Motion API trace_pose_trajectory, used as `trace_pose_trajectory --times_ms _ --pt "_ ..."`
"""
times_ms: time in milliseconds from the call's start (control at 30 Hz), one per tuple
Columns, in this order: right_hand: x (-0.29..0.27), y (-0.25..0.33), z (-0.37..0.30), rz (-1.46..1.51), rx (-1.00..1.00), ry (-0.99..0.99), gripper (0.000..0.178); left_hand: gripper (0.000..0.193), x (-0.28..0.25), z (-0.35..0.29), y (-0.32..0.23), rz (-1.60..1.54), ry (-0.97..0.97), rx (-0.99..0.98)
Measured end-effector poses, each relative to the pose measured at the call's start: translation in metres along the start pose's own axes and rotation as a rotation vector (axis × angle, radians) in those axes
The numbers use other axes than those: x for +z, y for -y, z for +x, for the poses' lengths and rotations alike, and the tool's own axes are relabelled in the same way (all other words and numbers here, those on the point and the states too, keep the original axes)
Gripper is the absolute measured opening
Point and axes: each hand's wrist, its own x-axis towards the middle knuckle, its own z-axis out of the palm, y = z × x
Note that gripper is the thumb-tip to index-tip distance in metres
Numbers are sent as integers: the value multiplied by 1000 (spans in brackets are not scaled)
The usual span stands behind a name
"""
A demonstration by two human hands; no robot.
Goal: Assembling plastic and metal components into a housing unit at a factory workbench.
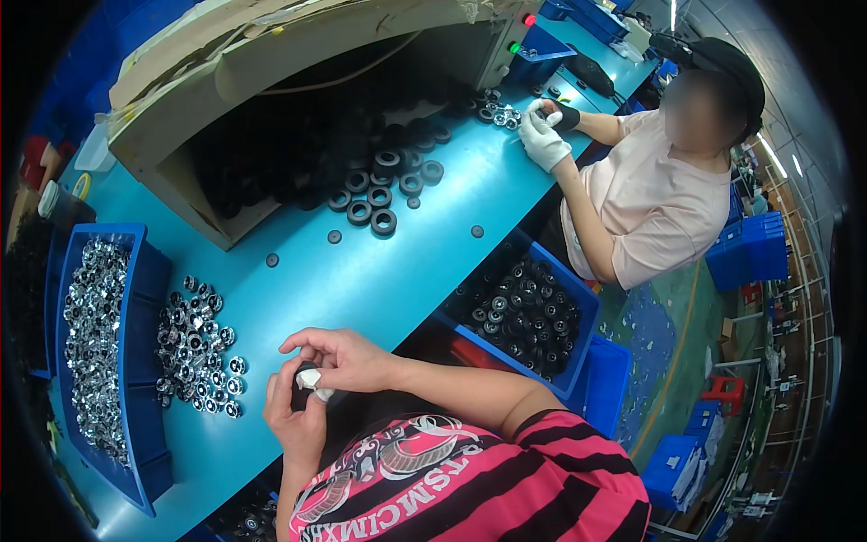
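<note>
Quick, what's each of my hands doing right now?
Left hand: closed, holding a small dark part.
Right hand: at the same part, partly curled; can't tell whether it grips.

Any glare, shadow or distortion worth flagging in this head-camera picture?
Head view: pale glare brightens patches of the glossy turquoise tabletop, and highlights glint off the loose shiny silver round parts; head view: deep shadow swallows most detail inside the beige box-shaped cabinet; head view: fisheye distortion bows the long blue plastic bin, and the corners go black.
</note>
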Motion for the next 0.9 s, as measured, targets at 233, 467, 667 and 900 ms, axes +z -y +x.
trace_pose_trajectory --times_ms 233,467,667,900 --pt "-5 -10 3 86 12 33 47 45 0 -1 0 31 16 -20" --pt "-2 3 1 33 35 27 49 45 -1 -1 -3 -7 3 -13" --pt "-1 8 2 -11 48 24 52 46 -2 0 -3 -39 7 -32" --pt "-5 -1 3 -5 26 40 54 46 -2 -1 -2 -32 22 -26"
